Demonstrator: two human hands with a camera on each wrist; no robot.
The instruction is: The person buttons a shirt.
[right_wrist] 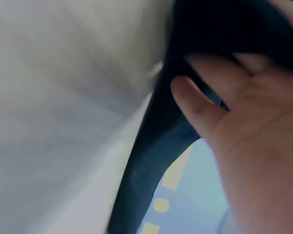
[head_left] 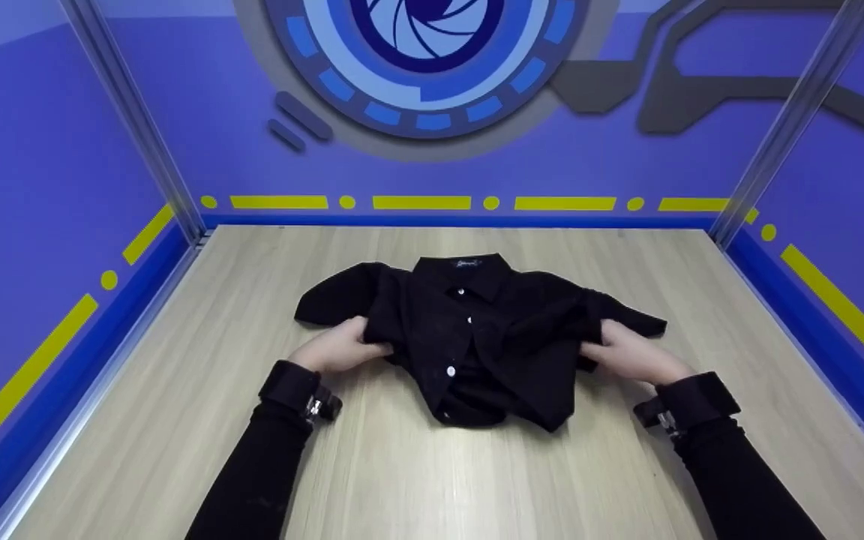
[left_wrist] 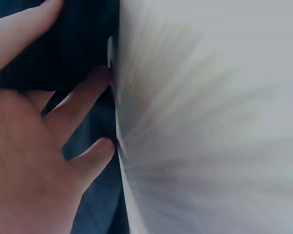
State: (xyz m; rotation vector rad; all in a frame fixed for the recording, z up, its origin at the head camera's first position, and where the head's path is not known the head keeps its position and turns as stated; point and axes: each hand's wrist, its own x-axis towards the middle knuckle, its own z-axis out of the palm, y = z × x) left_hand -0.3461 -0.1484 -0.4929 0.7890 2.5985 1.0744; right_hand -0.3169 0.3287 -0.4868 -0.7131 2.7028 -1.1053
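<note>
A black button-up shirt (head_left: 432, 322) lies front up on the wooden table, its collar toward the back wall and its lower part bunched. White buttons run down its front, and a sleeve spreads out to each side. My left hand (head_left: 338, 346) holds the shirt's left side below the sleeve, some fingers hidden by cloth. Opposite it, my right hand (head_left: 631, 352) holds the right side in the same manner. In the left wrist view, dark cloth (left_wrist: 100, 180) lies about the fingers. The right wrist view shows fingers (right_wrist: 195, 105) against the dark cloth (right_wrist: 151, 151).
The light wooden table (head_left: 417, 480) meets a blue back wall (head_left: 417, 180) with yellow markings. Blue side panels (head_left: 34, 225) rise at left and right. Metal posts (head_left: 132, 120) stand at the back corners. Black bands (head_left: 698, 401) with small devices sit on both wrists.
</note>
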